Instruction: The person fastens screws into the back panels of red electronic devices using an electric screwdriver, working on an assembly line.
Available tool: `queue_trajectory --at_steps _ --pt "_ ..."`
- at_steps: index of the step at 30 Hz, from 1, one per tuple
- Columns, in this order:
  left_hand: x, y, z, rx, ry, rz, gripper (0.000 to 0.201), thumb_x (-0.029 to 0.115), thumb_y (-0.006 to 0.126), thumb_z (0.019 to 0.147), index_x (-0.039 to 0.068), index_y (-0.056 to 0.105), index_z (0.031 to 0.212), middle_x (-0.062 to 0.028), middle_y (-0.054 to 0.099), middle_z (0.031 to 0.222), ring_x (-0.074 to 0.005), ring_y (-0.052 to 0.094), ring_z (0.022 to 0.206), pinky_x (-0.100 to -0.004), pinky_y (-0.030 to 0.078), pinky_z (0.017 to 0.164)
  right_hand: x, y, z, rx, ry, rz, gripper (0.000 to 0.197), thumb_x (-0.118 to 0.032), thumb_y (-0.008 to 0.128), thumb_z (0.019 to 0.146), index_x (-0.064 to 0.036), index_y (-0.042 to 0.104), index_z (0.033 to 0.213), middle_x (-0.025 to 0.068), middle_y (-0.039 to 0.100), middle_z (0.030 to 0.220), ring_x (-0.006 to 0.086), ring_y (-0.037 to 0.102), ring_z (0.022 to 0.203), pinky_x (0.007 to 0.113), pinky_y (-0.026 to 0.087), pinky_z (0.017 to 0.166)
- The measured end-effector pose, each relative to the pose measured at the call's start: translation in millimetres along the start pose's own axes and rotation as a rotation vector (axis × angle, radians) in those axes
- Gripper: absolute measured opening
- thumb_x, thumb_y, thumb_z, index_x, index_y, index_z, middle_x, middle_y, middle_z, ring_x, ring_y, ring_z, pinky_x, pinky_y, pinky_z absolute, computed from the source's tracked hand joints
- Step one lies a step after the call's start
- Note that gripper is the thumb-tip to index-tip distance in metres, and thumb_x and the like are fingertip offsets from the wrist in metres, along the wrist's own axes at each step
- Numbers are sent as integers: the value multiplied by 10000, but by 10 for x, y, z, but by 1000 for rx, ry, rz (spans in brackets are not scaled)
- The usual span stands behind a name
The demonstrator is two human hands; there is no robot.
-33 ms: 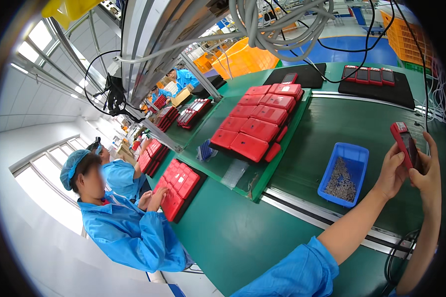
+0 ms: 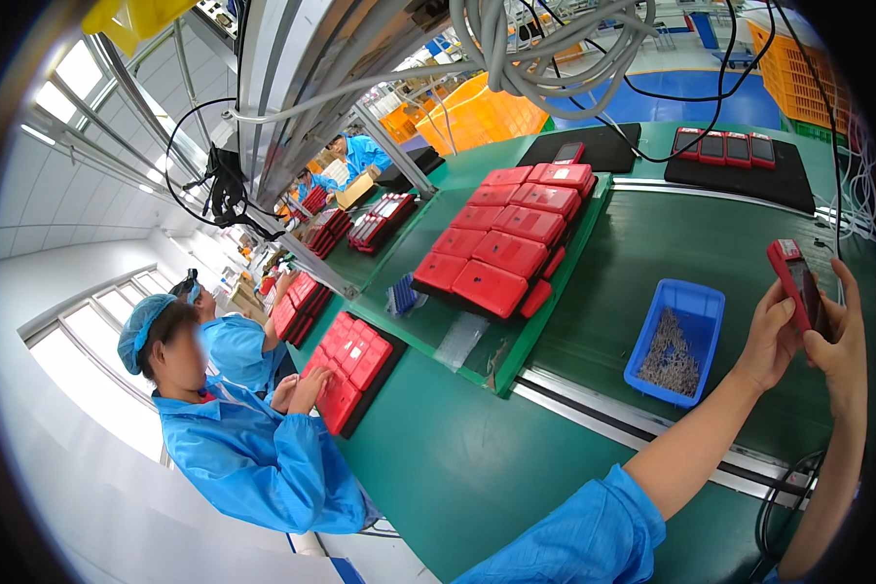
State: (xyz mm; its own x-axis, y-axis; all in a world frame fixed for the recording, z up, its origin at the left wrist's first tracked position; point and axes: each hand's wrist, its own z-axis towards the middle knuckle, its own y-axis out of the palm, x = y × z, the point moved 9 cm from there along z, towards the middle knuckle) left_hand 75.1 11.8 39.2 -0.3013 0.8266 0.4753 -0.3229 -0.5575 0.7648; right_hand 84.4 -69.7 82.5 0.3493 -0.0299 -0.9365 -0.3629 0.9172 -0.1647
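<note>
While left fingers point(image 2: 776, 313) clasp it | red device point(image 2: 796, 282) | between them, right fingers point(image 2: 846, 286)

The device point(image 2: 781, 268) is bright red, with a white patch at its top and a dark, glossy screen point(image 2: 805, 290). The wearer's sleeve point(image 2: 574, 535) is light blue. The bin point(image 2: 691, 310) is a stronger blue; the pieces point(image 2: 670, 360) in it are silvery grey. The table point(image 2: 438, 448) is deep green, crossed by silver rails point(image 2: 584, 404). The stacked cases point(image 2: 509, 255) are red, some with a small dark spot. Four units point(image 2: 738, 149) show red rims around dark screens on a black mat point(image 2: 788, 180). The nearest co-worker's smock point(image 2: 234, 457) and cap point(image 2: 151, 326) are blue. One crate point(image 2: 808, 73) is orange, the coiled cable point(image 2: 501, 58) pale grey, the floor point(image 2: 672, 102) blue.
</note>
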Motion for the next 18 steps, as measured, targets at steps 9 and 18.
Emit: queue_trajectory --at_steps 9,18 --pt "-1 -21 5 7 -10 -19 492 325 520 798 46 392 1183 -69 522 1033 -151 550 912 -288 486 742 -20 30 10 -21 24 -7 899 -291 647 567 -32 230 1320 61 575 778 60 488 575 169 341 478" --pt "3 -30 -1 5 -28 2 491 314 522 785 50 402 1180 -73 521 1057 -162 545 956 -300 467 808 -29 43 2 -16 -5 30 851 -200 608 570 -34 232 1316 69 563 780 69 485 597 170 354 515"
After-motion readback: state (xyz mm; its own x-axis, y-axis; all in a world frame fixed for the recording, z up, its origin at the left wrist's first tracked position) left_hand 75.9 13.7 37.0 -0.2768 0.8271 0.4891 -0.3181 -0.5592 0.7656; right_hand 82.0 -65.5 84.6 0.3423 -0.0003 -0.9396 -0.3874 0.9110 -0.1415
